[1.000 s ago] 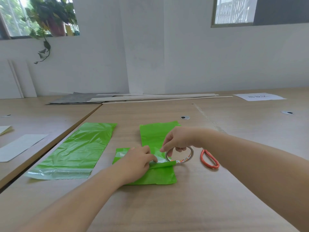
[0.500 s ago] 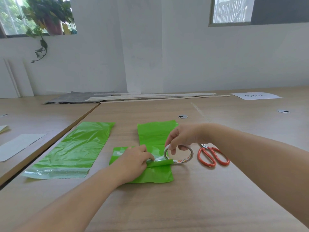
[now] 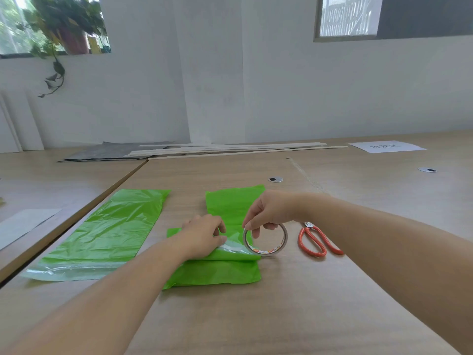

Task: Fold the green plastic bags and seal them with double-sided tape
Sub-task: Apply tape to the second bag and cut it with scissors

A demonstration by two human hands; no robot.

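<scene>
Green folded bag (image 3: pixel 217 271) sits mid-table in front of me, flap turned over so its pale adhesive edge faces up. My left hand (image 3: pixel 202 235) is pressed down on that flap, fingertips pinning the tape end against the plastic. My right hand (image 3: pixel 268 210) grips the tape roll (image 3: pixel 265 240), thumb and fingers pinched on its upper rim; the roll stands on edge just off the bag's right side, touching the flap corner.

Step in hand, as I read it: laying a strip of double-sided tape along the flap. Strip looks run out across the width, not yet cut.

Next move needs the red-handled scissors (image 3: pixel 316 242), lying just right of the roll. Both hands are busy, so one has to let go. Probably park the roll and keep the left pinning the strip so it doesn't lift or wrinkle the thin film.

Second bag (image 3: pixel 107 231) lies flat and unfolded to the left, well apart. Not started.
</scene>
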